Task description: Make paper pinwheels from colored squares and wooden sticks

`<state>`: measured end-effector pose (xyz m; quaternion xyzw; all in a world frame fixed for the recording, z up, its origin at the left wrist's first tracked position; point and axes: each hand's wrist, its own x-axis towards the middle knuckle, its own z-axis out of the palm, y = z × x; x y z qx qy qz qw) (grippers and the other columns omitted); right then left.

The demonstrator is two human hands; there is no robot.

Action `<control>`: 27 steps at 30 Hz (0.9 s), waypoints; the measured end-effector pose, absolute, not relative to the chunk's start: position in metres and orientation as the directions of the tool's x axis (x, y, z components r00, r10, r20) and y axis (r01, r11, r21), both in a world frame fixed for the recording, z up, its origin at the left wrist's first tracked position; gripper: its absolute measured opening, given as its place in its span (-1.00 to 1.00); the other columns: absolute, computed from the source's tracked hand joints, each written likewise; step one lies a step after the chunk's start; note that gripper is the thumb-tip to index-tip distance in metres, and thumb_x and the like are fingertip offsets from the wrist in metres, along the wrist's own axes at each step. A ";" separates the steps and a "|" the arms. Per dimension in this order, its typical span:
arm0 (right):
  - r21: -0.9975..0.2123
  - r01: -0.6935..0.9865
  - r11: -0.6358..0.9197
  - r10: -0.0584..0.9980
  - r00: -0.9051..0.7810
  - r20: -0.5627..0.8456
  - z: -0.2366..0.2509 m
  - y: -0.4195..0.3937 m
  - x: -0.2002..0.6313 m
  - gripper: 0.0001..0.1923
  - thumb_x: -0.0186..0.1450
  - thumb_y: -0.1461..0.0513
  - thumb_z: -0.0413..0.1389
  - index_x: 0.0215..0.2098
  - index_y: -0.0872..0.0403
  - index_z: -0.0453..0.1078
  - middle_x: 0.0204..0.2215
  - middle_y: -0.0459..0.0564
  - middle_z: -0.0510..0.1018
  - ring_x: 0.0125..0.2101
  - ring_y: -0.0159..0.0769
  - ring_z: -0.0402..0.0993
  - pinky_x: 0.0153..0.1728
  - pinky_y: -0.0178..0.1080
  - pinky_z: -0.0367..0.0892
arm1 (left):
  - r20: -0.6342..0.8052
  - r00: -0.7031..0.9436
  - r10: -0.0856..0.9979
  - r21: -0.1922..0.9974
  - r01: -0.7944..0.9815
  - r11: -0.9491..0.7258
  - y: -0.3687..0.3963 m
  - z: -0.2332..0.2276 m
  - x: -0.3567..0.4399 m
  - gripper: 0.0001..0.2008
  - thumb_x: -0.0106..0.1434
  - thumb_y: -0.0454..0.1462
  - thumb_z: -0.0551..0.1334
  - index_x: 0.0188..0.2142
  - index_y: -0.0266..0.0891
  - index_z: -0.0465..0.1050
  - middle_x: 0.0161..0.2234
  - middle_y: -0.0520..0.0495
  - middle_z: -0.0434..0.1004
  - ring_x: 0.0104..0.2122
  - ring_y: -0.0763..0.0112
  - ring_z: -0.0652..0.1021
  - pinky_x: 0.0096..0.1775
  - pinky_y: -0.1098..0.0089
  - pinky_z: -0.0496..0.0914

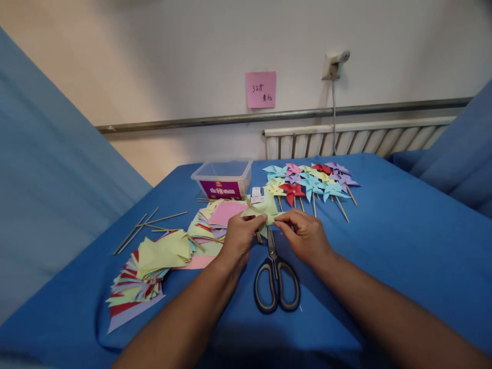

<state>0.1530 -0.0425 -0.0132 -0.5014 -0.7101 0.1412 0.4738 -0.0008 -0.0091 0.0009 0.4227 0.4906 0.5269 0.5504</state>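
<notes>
1. My left hand (pixel 240 237) and right hand (pixel 303 234) meet above the blue table (pixel 403 241), both pinching a pale green folded paper (pixel 263 209) between fingertips and thumbs.
2. Left hand grips the paper's left edge; right hand nips its right corner. The paper is lifted off the cloth, just in front of the plastic tub (pixel 223 179).
3. A thin stick shows under the paper by my left fingers; whether it is held there, I cannot tell.
4. Scissors (pixel 275 279) lie closed on the cloth directly below my hands, handles toward me, untouched.
5. Left of my left hand: a loose heap of coloured paper squares (pixel 215 218), and nearer the table's edge a fanned stack of cut sheets (pixel 144 271).
6. Wooden sticks (pixel 148 225) lie scattered further left.
7. Finished pinwheels (pixel 311 182) lie in rows beyond my right hand, well apart from it.
8. Pink note (pixel 260 89) on the wall behind.
</notes>
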 end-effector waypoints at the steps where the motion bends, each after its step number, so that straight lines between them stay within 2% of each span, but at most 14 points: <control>1: -0.672 0.592 0.444 0.850 -0.042 0.525 -0.014 -0.042 0.153 -0.82 0.36 0.19 0.07 -0.29 0.03 0.52 -0.36 -0.03 0.61 -0.31 -0.29 0.52 -0.24 -0.30 0.35 | -0.081 -0.040 0.996 0.986 -0.150 0.075 -0.011 0.001 0.001 -0.81 -0.15 -0.28 0.45 -0.50 -0.32 0.56 -0.57 -0.02 0.53 -0.59 0.45 0.45 -0.50 0.44 0.32; 10: -0.622 0.644 0.446 0.831 -0.039 0.556 -0.016 -0.037 0.156 -0.84 0.34 0.24 0.08 -0.31 0.05 0.51 -0.39 -0.03 0.60 -0.35 -0.31 0.51 -0.29 -0.31 0.32 | -0.053 -0.025 0.998 0.994 -0.098 0.051 -0.016 0.004 0.005 -0.76 -0.18 -0.26 0.47 -0.46 -0.31 0.60 -0.48 -0.08 0.58 -0.52 0.40 0.48 -0.45 0.43 0.33; 16: -0.628 0.619 0.472 0.802 -0.004 0.598 -0.017 -0.037 0.156 -0.87 0.30 0.25 0.12 -0.36 0.03 0.51 -0.44 -0.05 0.58 -0.39 -0.29 0.51 -0.35 -0.29 0.33 | -0.060 0.007 0.998 0.991 -0.118 0.061 -0.018 0.008 0.006 -0.73 -0.19 -0.25 0.46 -0.44 -0.32 0.59 -0.46 -0.07 0.58 -0.48 0.40 0.49 -0.40 0.42 0.36; 23: -0.630 0.605 0.487 0.794 -0.005 0.609 -0.017 -0.038 0.157 -0.89 0.30 0.27 0.12 -0.35 0.03 0.50 -0.42 -0.05 0.58 -0.39 -0.28 0.51 -0.35 -0.26 0.35 | -0.081 0.009 0.997 0.989 -0.122 0.081 -0.020 0.012 0.007 -0.79 -0.18 -0.28 0.44 -0.49 -0.31 0.56 -0.55 0.01 0.51 -0.55 0.49 0.43 -0.44 0.45 0.32; 27: -0.632 0.599 0.492 0.790 -0.002 0.613 -0.016 -0.041 0.156 -0.89 0.29 0.27 0.13 -0.34 0.02 0.51 -0.42 -0.06 0.59 -0.39 -0.28 0.52 -0.35 -0.26 0.35 | -0.098 0.016 0.995 0.989 -0.114 0.099 -0.020 0.012 0.007 -0.77 -0.18 -0.26 0.44 -0.47 -0.32 0.57 -0.50 -0.03 0.55 -0.53 0.46 0.46 -0.43 0.44 0.33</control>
